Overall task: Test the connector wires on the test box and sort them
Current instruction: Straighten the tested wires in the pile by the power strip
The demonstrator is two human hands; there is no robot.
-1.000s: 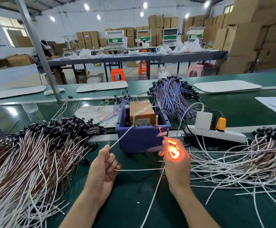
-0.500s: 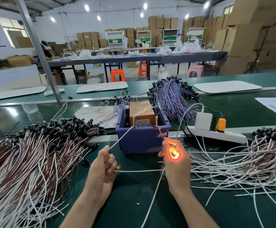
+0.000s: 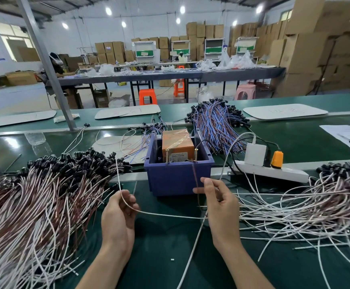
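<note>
White wire point(image 3: 165, 215) pinched in left hand point(image 3: 118, 215), brown lead point(image 3: 195, 176) pinched by right hand point(image 3: 222, 207), just before the test box point(image 3: 178, 180) toward the table's point(image 3: 159, 257) near edge; recommend pressing each bare end firmly to its screw point(image 3: 167, 155), then sorting by result.

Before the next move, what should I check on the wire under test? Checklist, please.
1. Left hand grips the white wire: ok.
2. Right hand pinches the brown wire: ok.
3. White wire's end on the left screw: not ok, the end stands clear of the box.
4. Brown wire touching the right screw: cannot tell.
5. Test box upright between the hands: ok.
</note>
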